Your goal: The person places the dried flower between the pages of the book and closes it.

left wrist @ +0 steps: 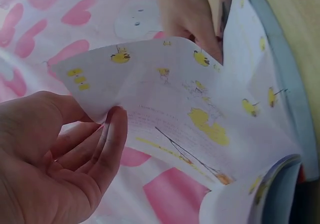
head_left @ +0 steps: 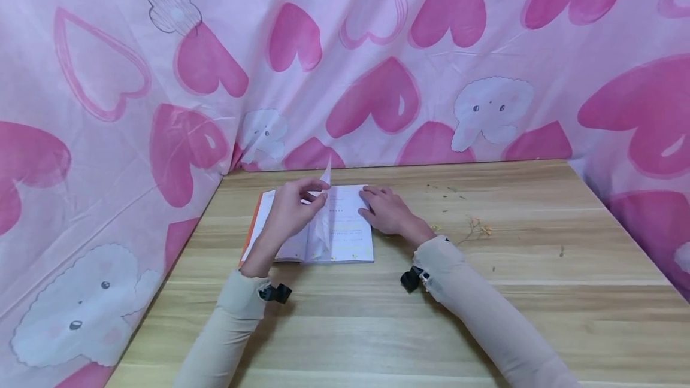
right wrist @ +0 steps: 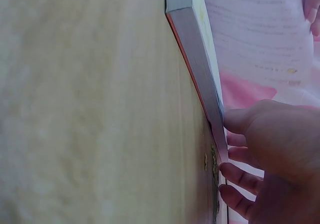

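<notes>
An open book (head_left: 351, 245) with white printed pages and an orange cover edge lies on the table. My left hand (head_left: 295, 207) pinches the edge of a single page (head_left: 325, 220), which stands upright near the book's middle. Yellow pictures show on that page (left wrist: 165, 92) in the left wrist view, with a thin dark stem with an orange tip (left wrist: 195, 159) against it; whether it is printed or real I cannot tell. Resting on the book's right edge is my right hand (head_left: 389, 210). In the right wrist view its thumb and fingers touch the page block (right wrist: 200, 59).
On the wooden table (head_left: 345, 340), a small dried sprig (head_left: 477, 228) lies right of the book. Small dark plant bits (head_left: 453, 189) are scattered behind it. A pink heart-patterned cloth (head_left: 372, 94) hangs behind and at both sides.
</notes>
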`<action>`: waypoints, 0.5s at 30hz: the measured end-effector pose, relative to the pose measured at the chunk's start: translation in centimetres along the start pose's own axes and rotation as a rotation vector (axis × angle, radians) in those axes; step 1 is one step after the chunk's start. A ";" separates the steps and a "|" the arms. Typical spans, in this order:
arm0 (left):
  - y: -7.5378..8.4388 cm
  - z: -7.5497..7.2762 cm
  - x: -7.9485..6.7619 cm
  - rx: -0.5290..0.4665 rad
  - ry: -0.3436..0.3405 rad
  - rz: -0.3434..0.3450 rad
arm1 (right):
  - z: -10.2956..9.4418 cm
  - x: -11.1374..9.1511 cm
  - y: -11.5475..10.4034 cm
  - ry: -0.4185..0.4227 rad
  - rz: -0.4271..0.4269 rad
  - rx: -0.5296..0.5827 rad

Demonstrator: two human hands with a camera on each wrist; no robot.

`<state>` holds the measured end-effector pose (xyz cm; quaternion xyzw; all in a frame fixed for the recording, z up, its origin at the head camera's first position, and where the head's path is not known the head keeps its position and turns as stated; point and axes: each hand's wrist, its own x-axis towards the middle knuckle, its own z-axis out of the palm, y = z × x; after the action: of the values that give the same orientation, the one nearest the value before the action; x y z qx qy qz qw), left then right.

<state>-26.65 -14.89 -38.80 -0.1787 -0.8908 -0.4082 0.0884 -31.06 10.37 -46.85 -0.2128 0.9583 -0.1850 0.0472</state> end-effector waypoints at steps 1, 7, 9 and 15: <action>0.0 -0.2 0.0 0.011 0.006 -0.002 | 0.0 0.0 0.0 0.001 -0.002 0.001; 0.1 -1.3 0.0 0.064 0.055 -0.010 | 0.0 0.0 0.0 0.003 -0.001 -0.001; 0.0 -1.7 0.0 0.075 0.073 -0.013 | 0.0 -0.1 -0.1 0.001 0.002 -0.001; 0.0 -2.8 -0.3 0.058 0.115 -0.049 | -0.1 -0.1 -0.2 0.000 0.006 0.000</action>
<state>-26.37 -17.13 -37.04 -0.1302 -0.8999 -0.3938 0.1348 -30.91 10.30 -46.71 -0.2102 0.9588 -0.1848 0.0478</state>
